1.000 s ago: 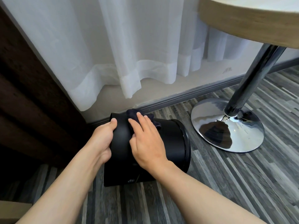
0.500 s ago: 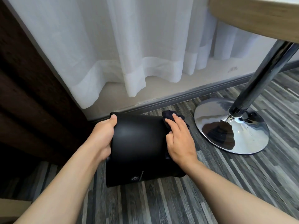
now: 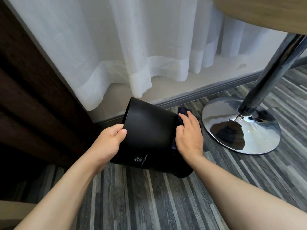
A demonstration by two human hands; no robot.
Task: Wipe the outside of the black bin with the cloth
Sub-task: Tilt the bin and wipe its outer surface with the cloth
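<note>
The black bin (image 3: 149,135) lies tipped over on the striped grey floor, its base end pointing up toward the curtain and a small white logo near its lower end. My left hand (image 3: 109,140) grips the bin's left edge, thumb on the outer wall. My right hand (image 3: 188,135) lies flat against the bin's right side and presses a dark cloth (image 3: 182,111) onto it. Only the cloth's upper corner and a strip below my palm show; the hand covers the remainder.
A chrome table base (image 3: 240,128) and its slanted pole (image 3: 272,72) stand just right of my right hand, under a wooden tabletop (image 3: 265,12). A sheer white curtain (image 3: 132,47) hangs behind the bin. Dark wooden furniture (image 3: 33,97) fills the left side.
My right hand has slid the cloth from the top of the bin across to its right side. The bin has turned and tilted, its base end now raised. My left hand stays on the left edge.
</note>
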